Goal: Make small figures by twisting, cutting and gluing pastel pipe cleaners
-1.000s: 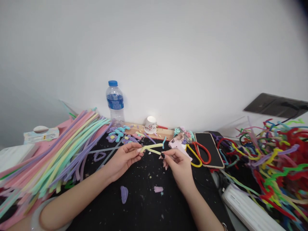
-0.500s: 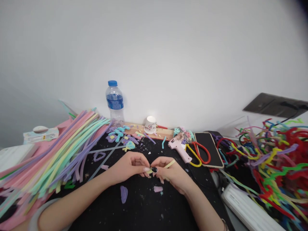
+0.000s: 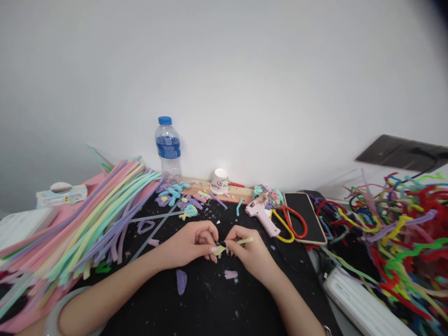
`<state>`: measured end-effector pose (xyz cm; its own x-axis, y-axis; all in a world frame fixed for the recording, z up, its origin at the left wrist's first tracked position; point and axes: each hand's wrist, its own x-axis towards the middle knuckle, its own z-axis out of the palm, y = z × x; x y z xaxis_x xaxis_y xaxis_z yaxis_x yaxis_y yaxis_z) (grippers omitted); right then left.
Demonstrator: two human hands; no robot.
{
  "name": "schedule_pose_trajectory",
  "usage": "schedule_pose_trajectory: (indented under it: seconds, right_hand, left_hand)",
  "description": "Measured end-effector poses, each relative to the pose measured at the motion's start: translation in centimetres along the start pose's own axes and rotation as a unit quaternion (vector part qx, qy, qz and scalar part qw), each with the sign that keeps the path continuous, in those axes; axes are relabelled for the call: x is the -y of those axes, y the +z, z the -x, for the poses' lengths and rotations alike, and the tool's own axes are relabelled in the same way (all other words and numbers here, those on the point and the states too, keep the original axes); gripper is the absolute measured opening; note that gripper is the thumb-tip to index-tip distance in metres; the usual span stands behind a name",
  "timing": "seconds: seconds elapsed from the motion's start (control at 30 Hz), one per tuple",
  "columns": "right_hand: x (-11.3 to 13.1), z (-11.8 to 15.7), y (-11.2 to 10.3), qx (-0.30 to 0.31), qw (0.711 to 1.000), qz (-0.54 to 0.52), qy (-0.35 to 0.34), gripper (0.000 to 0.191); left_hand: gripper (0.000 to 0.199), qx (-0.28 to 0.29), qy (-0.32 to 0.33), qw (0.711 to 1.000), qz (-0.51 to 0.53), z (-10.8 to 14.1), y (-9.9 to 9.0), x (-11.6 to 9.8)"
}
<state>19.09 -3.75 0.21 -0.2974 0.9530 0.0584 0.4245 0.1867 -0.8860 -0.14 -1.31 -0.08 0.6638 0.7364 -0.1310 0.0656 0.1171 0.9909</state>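
Observation:
Between my two hands is a pale yellow pipe cleaner [image 3: 246,241]. My left hand [image 3: 198,242] pinches its near end between thumb and fingers. With thumb and curled fingers my right hand [image 3: 247,249] grips it too, and a short straight end sticks out to the right. The fingertips of both hands almost meet, so the middle of the piece is partly hidden. Below them on the black mat [image 3: 206,308] lie a purple fuzzy loop [image 3: 181,281] and a small pink-lilac scrap [image 3: 230,274].
Pastel pipe cleaners [image 3: 115,210] are heaped at left, bright tangled ones [image 3: 413,242] at right. Along the back stand a water bottle [image 3: 168,147] and a paper cup [image 3: 220,181]. A pink glue gun [image 3: 263,217], scissors [image 3: 295,221], a phone [image 3: 305,214] and a white power strip [image 3: 360,301] lie rightward.
My fingertips have drawn slightly apart, and the right hand has shifted a little. The pale yellow piece now shows more between them, with its right end lower.

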Motion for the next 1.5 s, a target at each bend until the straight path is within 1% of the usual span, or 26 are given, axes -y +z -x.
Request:
schedule_pose_trajectory:
  seconds: [0.13, 0.37, 0.5, 0.6, 0.67, 0.7, 0.77, 0.83, 0.9, 1.0, 1.1, 1.17, 1.3, 1.43, 1.5]
  right_hand:
    - [0.1, 0.0, 0.0, -0.012, 0.999, 0.036, -0.022, 0.015]
    - [0.2, -0.1, 0.2, -0.016, 0.999, -0.046, 0.007, 0.015]
    - [0.1, -0.2, 0.1, -0.038, 0.994, -0.095, 0.023, 0.014]
    - [0.0, -0.2, 0.2, -0.067, 0.990, -0.120, 0.020, 0.015]
    - [0.1, -0.1, 0.4, -0.077, 0.989, -0.128, 0.020, 0.015]
    - [0.1, -0.1, 0.5, -0.077, 0.988, -0.130, 0.021, 0.015]
    - [0.3, -0.1, 0.8, -0.076, 0.988, -0.132, 0.025, 0.015]
    - [0.5, 0.0, 1.0, -0.074, 0.988, -0.130, 0.026, 0.016]
    - [0.6, 0.0, 1.1, -0.072, 0.989, -0.128, 0.025, 0.016]
    - [0.7, 0.0, 1.1, -0.072, 0.989, -0.130, 0.027, 0.016]
    - [0.7, 0.0, 1.1, -0.074, 0.987, -0.137, 0.032, 0.017]
    - [0.7, 0.0, 1.1, -0.074, 0.986, -0.143, 0.034, 0.017]
    - [0.7, -0.1, 1.2, -0.075, 0.986, -0.143, 0.037, 0.016]
    - [0.5, -0.1, 1.4, -0.054, 0.987, -0.144, 0.055, 0.014]
    - [0.2, -0.1, 1.5, -0.039, 0.984, -0.166, 0.059, 0.015]
  left_hand:
    - [0.017, 0.014, 0.001, 1.000, 0.007, 0.1, 0.1, -0.1]
    - [0.017, 0.027, 0.018, 0.999, 0.021, -0.1, -0.2, -0.3]
    - [0.014, 0.006, 0.032, 0.999, 0.024, -0.1, -0.3, -0.1]
    - [0.019, -0.011, 0.043, 0.999, 0.026, -0.1, -0.2, 0.1]
    - [0.022, -0.035, 0.048, 0.998, 0.012, -0.1, -0.2, 0.2]
    - [0.021, -0.052, 0.050, 0.997, -0.011, 0.0, -0.2, 0.2]
    - [0.015, -0.084, 0.059, 0.990, -0.097, 0.0, -0.2, 0.1]
    - [0.012, -0.104, 0.088, 0.969, -0.205, 0.1, -0.2, 0.0]
    - [0.013, -0.105, 0.134, 0.942, -0.288, 0.2, -0.3, 0.0]
    - [0.018, -0.093, 0.189, 0.912, -0.352, 0.4, -0.6, 0.2]
    - [0.020, -0.089, 0.209, 0.898, -0.377, 0.4, -0.7, 0.4]
    - [0.019, -0.090, 0.204, 0.900, -0.375, 0.5, -0.6, 0.3]
    - [0.015, -0.084, 0.155, 0.924, -0.339, 0.4, -0.1, -0.4]
    - [0.022, -0.043, 0.135, 0.935, -0.324, 0.4, 0.2, -0.8]
    - [0.024, -0.024, 0.129, 0.943, -0.307, 0.4, 0.2, -0.8]
